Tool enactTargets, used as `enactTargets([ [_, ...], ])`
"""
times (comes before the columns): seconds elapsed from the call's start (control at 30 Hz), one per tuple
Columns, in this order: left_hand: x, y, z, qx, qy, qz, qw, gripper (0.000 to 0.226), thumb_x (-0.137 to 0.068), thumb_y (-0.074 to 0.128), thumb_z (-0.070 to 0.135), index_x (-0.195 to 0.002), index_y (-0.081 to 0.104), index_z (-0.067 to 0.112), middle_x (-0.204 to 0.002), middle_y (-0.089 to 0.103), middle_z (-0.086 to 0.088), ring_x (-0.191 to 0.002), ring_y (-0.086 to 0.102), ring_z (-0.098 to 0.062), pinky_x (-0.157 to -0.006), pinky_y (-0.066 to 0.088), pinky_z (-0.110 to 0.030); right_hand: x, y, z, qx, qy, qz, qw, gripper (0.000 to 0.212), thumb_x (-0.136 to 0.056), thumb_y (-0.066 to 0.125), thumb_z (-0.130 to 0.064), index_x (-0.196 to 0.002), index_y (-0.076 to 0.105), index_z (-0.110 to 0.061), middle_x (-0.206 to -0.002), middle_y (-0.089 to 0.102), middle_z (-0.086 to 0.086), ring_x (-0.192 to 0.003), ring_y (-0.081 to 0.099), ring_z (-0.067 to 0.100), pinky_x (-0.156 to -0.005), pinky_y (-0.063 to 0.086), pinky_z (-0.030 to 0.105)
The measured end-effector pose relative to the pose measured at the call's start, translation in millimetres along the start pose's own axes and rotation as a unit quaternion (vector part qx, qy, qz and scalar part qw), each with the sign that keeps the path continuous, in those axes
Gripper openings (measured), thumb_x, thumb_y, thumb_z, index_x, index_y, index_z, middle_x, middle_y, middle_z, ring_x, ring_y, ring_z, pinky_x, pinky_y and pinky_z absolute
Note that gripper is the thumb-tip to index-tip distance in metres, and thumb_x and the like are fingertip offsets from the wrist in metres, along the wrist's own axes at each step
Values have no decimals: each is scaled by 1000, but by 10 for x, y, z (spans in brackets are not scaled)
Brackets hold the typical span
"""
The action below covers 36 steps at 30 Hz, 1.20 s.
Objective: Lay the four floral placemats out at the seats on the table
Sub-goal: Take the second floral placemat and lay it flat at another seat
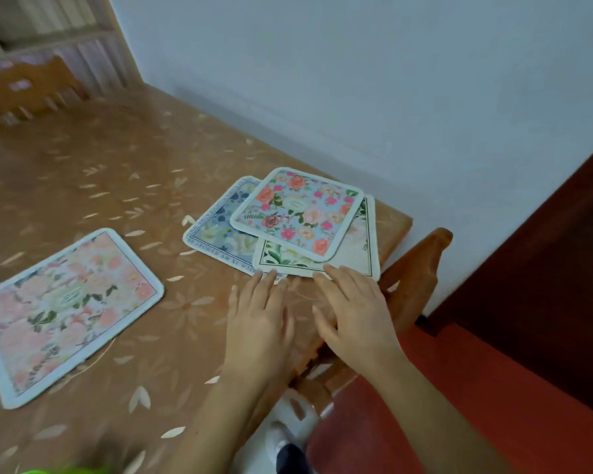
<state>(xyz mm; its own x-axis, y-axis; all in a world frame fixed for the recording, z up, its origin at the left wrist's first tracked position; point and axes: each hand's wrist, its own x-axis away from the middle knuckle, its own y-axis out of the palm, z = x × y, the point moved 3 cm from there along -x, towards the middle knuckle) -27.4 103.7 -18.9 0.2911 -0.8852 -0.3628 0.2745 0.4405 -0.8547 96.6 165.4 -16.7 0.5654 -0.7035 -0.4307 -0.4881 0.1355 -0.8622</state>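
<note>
Laid: 1 pale pink floral rectangular placemat (71,313), flat, lower left of frame.
Pending: 3 overlapped at centre right, near the worktop corner. Blue rose-print placemat (298,213) on top, cream leaf-print placemat (353,251) beneath, navy-bordered blue placemat (216,227) apparently lowest.
Left hand (261,316), right hand (353,309): fingers straight and spread, gripping nothing, fingertips at the pile's near edge.
Advised, by judgement: lift the top mat alone while pinning the other 2; set square to a seat edge.
Glossy brown leaf-patterned worktop (117,172). Pale wall (356,80); wooden chair (31,90) upper left; second wooden chair (421,275) at right; dark red door (545,268).
</note>
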Motion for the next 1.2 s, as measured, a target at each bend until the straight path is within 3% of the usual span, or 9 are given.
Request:
enactTargets([
  [0.33, -927, 502, -795, -24, 29, 5, 999, 43, -68, 75, 6, -109, 63, 3, -115, 63, -17, -112, 55, -37, -90, 39, -62, -1023, 779, 232, 35, -15, -11, 999, 47, -65, 77, -21, -108, 64, -7, -110, 66, 15, -101, 62, 33, -86, 49, 51],
  [0.63, -1379, 989, -1171, -8, 38, -6, 999, 34, -74, 71, 9, -108, 63, 4, -116, 63, -16, -116, 52, -36, -94, 37, -60, -1465, 1470, 624, 19, 12, -84, 996, 45, -67, 76, -19, -108, 62, -7, -110, 65, 15, -101, 61, 34, -86, 49, 48],
  [1.03, -1727, 1785, -1426, 17, 50, -83, 995, 38, -71, 76, 10, -106, 64, 2, -112, 64, -18, -108, 57, -37, -89, 43, -58, -1567, 2118, 1014, -20, 36, -130, 991, 47, -66, 76, -21, -107, 63, -4, -112, 64, 16, -105, 60, 31, -88, 49, 46],
  [1.2, -1752, 1987, -1516, 32, 34, -113, 992, 42, -76, 73, 18, -113, 62, 3, -120, 60, -18, -116, 52, -35, -98, 36, -52, -1530, 2254, 1066, -36, 50, -136, 989, 45, -66, 75, -24, -105, 63, -5, -113, 63, 15, -108, 58, 31, -89, 49, 46],
])
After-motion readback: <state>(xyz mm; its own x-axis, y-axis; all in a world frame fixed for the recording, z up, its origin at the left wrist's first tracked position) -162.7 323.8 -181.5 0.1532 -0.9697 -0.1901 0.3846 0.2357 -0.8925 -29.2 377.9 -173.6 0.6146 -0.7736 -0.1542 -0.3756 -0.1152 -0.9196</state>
